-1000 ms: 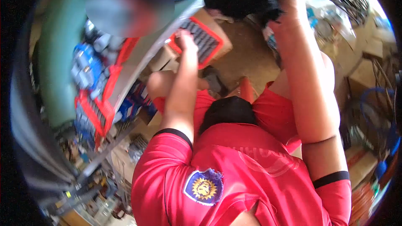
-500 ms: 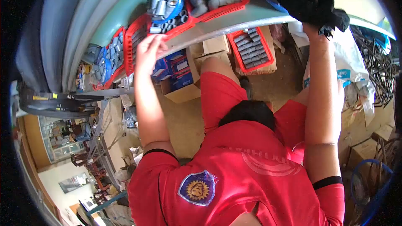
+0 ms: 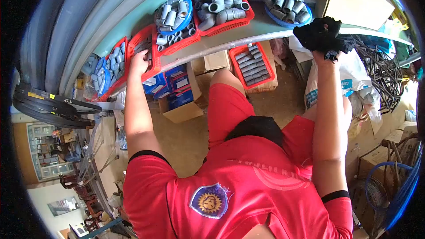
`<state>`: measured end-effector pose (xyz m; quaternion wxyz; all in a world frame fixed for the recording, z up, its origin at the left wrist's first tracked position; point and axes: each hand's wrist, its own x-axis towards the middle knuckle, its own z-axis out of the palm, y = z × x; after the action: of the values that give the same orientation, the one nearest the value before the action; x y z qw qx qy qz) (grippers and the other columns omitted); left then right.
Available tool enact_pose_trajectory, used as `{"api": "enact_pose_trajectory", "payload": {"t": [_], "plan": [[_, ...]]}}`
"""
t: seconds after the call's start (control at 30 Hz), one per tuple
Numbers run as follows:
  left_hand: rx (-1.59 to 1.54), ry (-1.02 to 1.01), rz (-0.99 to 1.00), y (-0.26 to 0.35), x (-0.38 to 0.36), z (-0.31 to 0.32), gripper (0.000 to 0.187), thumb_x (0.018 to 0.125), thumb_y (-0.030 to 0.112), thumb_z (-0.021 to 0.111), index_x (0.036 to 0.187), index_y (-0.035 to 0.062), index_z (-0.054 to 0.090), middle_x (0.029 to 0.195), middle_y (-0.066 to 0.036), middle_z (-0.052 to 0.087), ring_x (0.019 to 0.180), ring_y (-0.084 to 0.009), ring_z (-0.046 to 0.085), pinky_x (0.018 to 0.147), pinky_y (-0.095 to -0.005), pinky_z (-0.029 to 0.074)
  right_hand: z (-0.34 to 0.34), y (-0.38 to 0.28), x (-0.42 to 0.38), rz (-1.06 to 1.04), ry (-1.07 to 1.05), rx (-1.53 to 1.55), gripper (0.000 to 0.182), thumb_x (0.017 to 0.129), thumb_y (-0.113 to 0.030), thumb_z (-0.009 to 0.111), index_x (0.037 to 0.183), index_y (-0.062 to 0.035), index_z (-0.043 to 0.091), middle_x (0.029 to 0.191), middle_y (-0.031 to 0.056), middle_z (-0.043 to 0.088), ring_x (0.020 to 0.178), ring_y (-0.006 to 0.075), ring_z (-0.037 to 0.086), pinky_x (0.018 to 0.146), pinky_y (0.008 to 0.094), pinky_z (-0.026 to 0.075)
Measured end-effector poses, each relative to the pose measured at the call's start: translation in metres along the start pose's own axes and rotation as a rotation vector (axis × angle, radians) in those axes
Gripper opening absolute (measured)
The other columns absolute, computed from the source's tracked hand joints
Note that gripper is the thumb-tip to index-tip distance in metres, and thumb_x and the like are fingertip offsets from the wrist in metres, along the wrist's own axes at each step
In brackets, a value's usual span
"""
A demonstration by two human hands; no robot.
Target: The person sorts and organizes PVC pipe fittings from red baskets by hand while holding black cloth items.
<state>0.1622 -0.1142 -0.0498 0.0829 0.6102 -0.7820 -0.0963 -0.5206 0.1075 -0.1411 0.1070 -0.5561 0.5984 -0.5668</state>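
Observation:
My left hand point(image 3: 138, 63) reaches to a red plastic basket point(image 3: 152, 68) on the shelf, fingers stretched over its near side beside dark grey pieces point(image 3: 144, 44). It looks open, though the fingertips are partly hidden. Bunched black cloth point(image 3: 316, 35) covers most of my right hand point(image 3: 326, 56), which is closed on it above the shelf's front edge. A blue basket of short grey pipe fittings point(image 3: 290, 8) stands just beyond the cloth. Between my hands, another red basket point(image 3: 204, 31) holds grey elbow fittings point(image 3: 221, 4), with a round blue basket point(image 3: 188, 20) of couplings to its left.
Below the shelf, a red basket point(image 3: 270, 79) of grey fittings and an open carton point(image 3: 183, 114) with blue boxes point(image 3: 180, 96) stand near my knee. Large grey pipes point(image 3: 66, 31) curve along the left. A white bag point(image 3: 341, 77) and black rods point(image 3: 383, 75) lie right.
My left hand has moved left and down from the shelf edge to the red basket. The right hand keeps the black cloth. The view has tilted up, showing more of the shelf.

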Motion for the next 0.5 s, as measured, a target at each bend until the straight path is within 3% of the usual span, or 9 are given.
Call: {"api": "enact_pose_trajectory", "payload": {"t": [0.07, 0.1, 0.2, 0.23, 0.27, 0.33, 0.4, 0.47, 0.5], "plan": [[-0.019, 0.032, 0.01, -0.001, -0.004, -0.003, 0.049, 0.072, -0.001, 0.072, 0.12, 0.0046, 0.061, 0.084, -0.011, 0.07, 0.08, -0.0194, 0.067, 0.069, -0.0354, 0.05, -0.003, -0.008, -0.006, -0.082, 0.115, -0.766, 0.038, 0.095, -0.034, 0.046, 0.123, -0.0106, 0.055, 0.122, 0.0115, 0.058, 0.118, 0.0261, 0.054, 0.102, 0.0394, 0.041], [-0.006, 0.006, -0.012, 0.011, -0.01, -0.011, 0.037, 0.072, 0.002, 0.076, 0.105, 0.0029, 0.06, 0.082, -0.01, 0.069, 0.079, -0.0189, 0.066, 0.07, -0.0344, 0.05, -0.001, -0.008, -0.009, -0.093, 0.152, -0.671, 0.037, 0.094, -0.034, 0.048, 0.122, -0.0112, 0.056, 0.121, 0.0109, 0.058, 0.116, 0.0265, 0.055, 0.1, 0.0401, 0.042], [-0.18, 0.219, 0.038, -0.006, -0.016, -0.015, 0.034, 0.072, 0.009, 0.081, 0.096, 0.0031, 0.057, 0.083, -0.009, 0.068, 0.08, -0.0188, 0.065, 0.072, -0.0335, 0.05, 0.005, -0.008, -0.019, -0.133, 0.247, -0.383, 0.036, 0.091, -0.033, 0.054, 0.12, -0.0128, 0.057, 0.116, 0.009, 0.06, 0.11, 0.0278, 0.058, 0.094, 0.0424, 0.044], [-0.318, 0.345, 0.072, 0.006, -0.021, -0.022, 0.036, 0.073, 0.016, 0.085, 0.095, 0.0037, 0.059, 0.086, -0.007, 0.068, 0.08, -0.0157, 0.064, 0.075, -0.0308, 0.051, 0.004, -0.02, -0.018, -0.12, 0.252, -0.475, 0.035, 0.09, -0.034, 0.055, 0.12, -0.0137, 0.058, 0.113, 0.0083, 0.06, 0.107, 0.0279, 0.058, 0.092, 0.043, 0.044], [-0.481, 0.376, -0.018, 0.016, -0.03, -0.03, 0.034, 0.075, 0.015, 0.085, 0.094, 0.0044, 0.06, 0.091, -0.006, 0.068, 0.081, -0.0124, 0.063, 0.077, -0.0282, 0.05, 0.004, -0.032, -0.018, -0.107, 0.257, -0.567, 0.035, 0.09, -0.034, 0.056, 0.119, -0.0145, 0.058, 0.111, 0.0076, 0.06, 0.105, 0.028, 0.058, 0.09, 0.0435, 0.044], [-0.674, 0.558, 0.121, 0.064, -0.048, -0.047, 0.03, 0.076, 0.01, 0.084, 0.094, 0.0054, 0.061, 0.092, -0.005, 0.068, 0.082, -0.0117, 0.063, 0.077, -0.0272, 0.051, 0.009, -0.112, -0.012, -0.057, 0.206, -0.947, 0.037, 0.086, -0.036, 0.059, 0.116, -0.015, 0.059, 0.104, 0.0073, 0.06, 0.099, 0.0285, 0.058, 0.085, 0.0435, 0.043], [-0.912, 0.619, 0.147, 0.145, -0.073, -0.051, 0.029, 0.076, 0.006, 0.083, 0.095, 0.0053, 0.061, 0.092, -0.004, 0.068, 0.081, -0.0123, 0.064, 0.075, -0.0279, 0.052, 0.013, -0.181, -0.013, -0.135, 0.126, -0.889, 0.043, 0.078, -0.039, 0.065, 0.112, -0.0137, 0.06, 0.097, 0.0083, 0.059, 0.094, 0.0297, 0.057, 0.08, 0.043, 0.042], [-0.974, 0.489, 0.351, 0.218, -0.09, -0.024, 0.03, 0.075, 0.004, 0.083, 0.096, 0.0046, 0.061, 0.091, -0.004, 0.068, 0.081, -0.012, 0.064, 0.075, -0.0278, 0.054, 0.028, -0.203, -0.013, -0.245, 0.061, -0.752, 0.05, 0.071, -0.04, 0.071, 0.111, -0.0112, 0.06, 0.095, 0.0111, 0.058, 0.091, 0.0321, 0.057, 0.078, 0.0427, 0.042], [-1.039, 0.346, 0.338, 0.268, -0.108, -0.015, 0.031, 0.074, 0.002, 0.082, 0.098, 0.0045, 0.062, 0.092, -0.004, 0.068, 0.08, -0.0119, 0.064, 0.075, -0.0278, 0.055, 0.038, -0.202, -0.013, -0.324, 0.026, -0.68, 0.055, 0.068, -0.041, 0.074, 0.111, -0.0093, 0.059, 0.096, 0.0134, 0.058, 0.09, 0.0338, 0.057, 0.079, 0.0427, 0.043]]}}
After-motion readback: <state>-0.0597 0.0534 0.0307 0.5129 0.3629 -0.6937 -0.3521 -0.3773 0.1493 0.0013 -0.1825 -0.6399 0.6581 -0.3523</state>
